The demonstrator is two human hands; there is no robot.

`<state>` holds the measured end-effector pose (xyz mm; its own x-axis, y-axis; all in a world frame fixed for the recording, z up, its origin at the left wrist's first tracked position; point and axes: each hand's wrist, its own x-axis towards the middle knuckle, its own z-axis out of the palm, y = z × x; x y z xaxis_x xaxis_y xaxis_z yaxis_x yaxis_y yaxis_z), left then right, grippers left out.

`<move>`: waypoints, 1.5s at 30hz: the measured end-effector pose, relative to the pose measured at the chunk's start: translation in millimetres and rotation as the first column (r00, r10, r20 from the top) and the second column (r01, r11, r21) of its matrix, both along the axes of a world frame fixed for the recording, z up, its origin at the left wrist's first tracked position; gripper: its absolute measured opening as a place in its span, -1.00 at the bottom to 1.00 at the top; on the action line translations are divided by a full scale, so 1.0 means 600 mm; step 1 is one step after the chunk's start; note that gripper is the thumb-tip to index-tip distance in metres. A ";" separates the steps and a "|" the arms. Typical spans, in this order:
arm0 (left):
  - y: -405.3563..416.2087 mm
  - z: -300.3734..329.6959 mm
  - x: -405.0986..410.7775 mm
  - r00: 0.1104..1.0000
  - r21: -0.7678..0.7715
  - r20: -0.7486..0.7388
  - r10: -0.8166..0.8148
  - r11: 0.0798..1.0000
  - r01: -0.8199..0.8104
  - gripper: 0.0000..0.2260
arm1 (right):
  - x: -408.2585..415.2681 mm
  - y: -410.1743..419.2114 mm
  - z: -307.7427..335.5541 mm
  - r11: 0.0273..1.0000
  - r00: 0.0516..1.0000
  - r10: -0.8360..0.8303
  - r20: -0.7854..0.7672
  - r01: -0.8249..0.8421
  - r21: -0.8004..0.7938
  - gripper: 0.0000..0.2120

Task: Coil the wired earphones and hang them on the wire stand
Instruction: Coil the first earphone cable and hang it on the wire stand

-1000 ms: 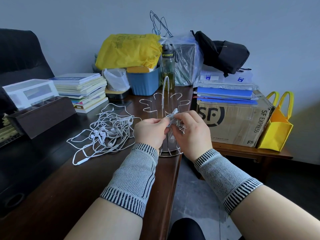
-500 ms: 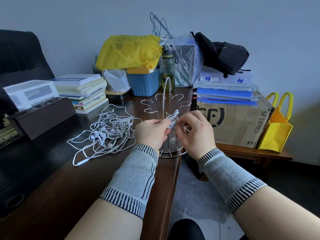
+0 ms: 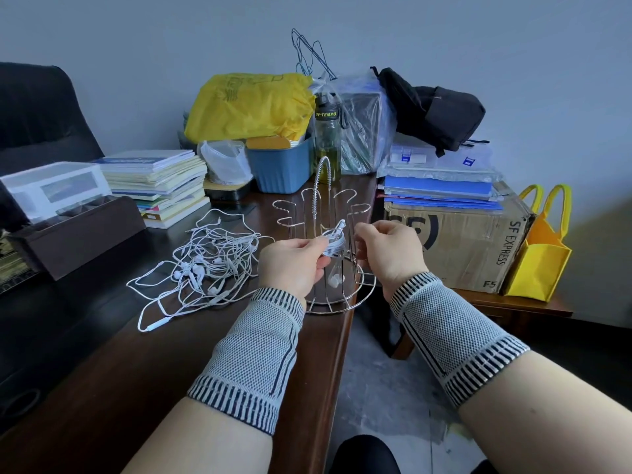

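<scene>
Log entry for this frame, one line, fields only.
left hand: pinches coiled earphones | right hand: beside coil, grip unclear | wire stand: no coil visibly hung | tangled earphones: on desk

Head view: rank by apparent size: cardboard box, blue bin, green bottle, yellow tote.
1. cardboard box
2. yellow tote and blue bin: look alike, and the tote is cut off behind the box, so unranked
3. green bottle

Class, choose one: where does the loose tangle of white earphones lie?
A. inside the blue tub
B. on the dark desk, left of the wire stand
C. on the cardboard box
B: the tangled earphones sprawl on the desk, left of the wire stand.
</scene>
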<state>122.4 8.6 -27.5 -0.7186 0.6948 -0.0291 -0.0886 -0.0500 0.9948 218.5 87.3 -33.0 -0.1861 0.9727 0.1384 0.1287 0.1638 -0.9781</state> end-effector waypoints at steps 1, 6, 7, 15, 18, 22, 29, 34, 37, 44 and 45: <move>0.001 -0.001 -0.001 1.000 0.002 0.000 0.000 1.000 0.000 -0.88 | -0.001 -0.003 -0.001 1.000 1.000 0.006 -0.011 -0.006 0.001 -0.77; 0.005 -0.008 -0.004 0.999 0.010 0.031 -0.019 1.000 0.018 -0.91 | -0.006 -0.022 -0.011 0.990 0.995 0.091 -0.044 -0.085 0.114 -0.82; 0.005 -0.008 -0.004 0.999 0.012 0.035 -0.023 1.000 0.023 -0.91 | -0.007 -0.024 -0.015 0.987 0.995 0.095 -0.042 -0.089 0.136 -0.83; 0.009 -0.007 -0.003 0.994 0.038 0.093 -0.061 0.998 0.058 -0.86 | -0.012 -0.037 -0.029 0.942 0.998 -0.062 0.003 0.057 0.330 -0.86; 0.011 -0.011 -0.005 0.997 0.017 0.056 -0.053 0.998 0.052 -0.91 | -0.020 -0.047 -0.027 0.899 0.986 -0.155 0.066 0.113 0.422 -0.85; 0.013 -0.016 -0.007 0.998 0.014 0.043 -0.049 0.999 0.049 -0.95 | -0.027 -0.052 -0.015 0.889 0.960 -0.248 0.134 0.170 0.425 -0.87; 0.011 -0.020 -0.010 0.999 0.002 -0.011 -0.049 0.999 0.049 -0.91 | -0.034 -0.058 -0.005 0.902 0.944 -0.282 0.173 0.199 0.383 -0.85; 0.010 -0.015 -0.005 0.998 0.022 0.025 -0.060 0.998 0.059 -0.88 | -0.031 -0.056 -0.011 0.921 0.976 -0.216 0.002 0.203 0.333 -0.82; 0.005 -0.009 0.001 0.998 0.024 0.038 -0.059 0.998 0.058 -0.88 | -0.022 -0.048 -0.014 0.968 0.983 -0.141 -0.116 0.161 0.192 -0.87; 0.003 -0.003 -0.005 0.996 -0.052 -0.010 -0.084 0.995 0.083 -0.74 | -0.005 -0.024 -0.001 0.989 0.986 -0.059 -0.156 0.037 -0.140 -0.65; 0.003 -0.002 -0.005 0.997 -0.060 -0.019 -0.079 0.995 0.078 -0.69 | -0.003 -0.024 0.005 0.986 0.992 -0.027 -0.121 0.006 -0.165 -0.58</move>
<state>119.4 10.5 -28.7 -0.6626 0.7468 -0.0571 -0.0684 0.0156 0.9975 216.7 73.0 -30.0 -0.1612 0.9869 -0.0027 0.0074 -0.0016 -1.0000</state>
